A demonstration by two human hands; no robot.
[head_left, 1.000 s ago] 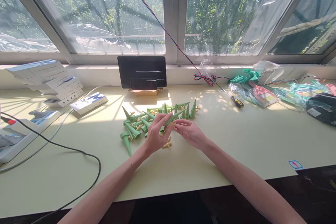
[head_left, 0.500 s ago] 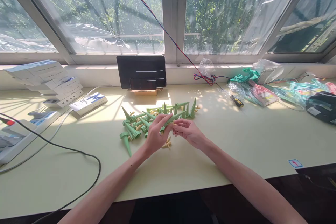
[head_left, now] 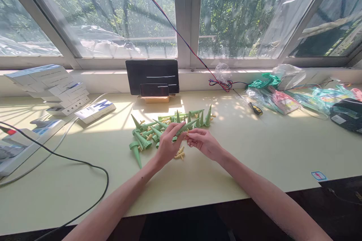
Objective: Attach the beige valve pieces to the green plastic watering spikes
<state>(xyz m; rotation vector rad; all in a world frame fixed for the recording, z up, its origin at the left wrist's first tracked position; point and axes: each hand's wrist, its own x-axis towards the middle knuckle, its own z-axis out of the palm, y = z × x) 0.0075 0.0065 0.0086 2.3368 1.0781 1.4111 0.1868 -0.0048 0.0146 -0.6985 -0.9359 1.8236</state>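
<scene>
Over worktop [head_left: 254, 150], by pile of parts [head_left: 144, 141], green spike [head_left: 189, 124] is held in part-curled L hand [head_left: 168, 143]; yellow pc. [head_left: 186, 133], mostly hidden, is pinched in near-closed R hand [head_left: 206, 144]. Spike best kept steady, pc. aligned.

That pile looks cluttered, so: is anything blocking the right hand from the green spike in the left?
Nothing visible. The left hand holds the green spike; the right hand, seemingly pinching a small yellow piece, is close beside it. Other green spikes are beyond and left, not between.

The counter [head_left: 268, 147] is open at near right; green spikes [head_left: 156, 132] obstruct the middle, a black cable [head_left: 90, 164] the near left.
</scene>
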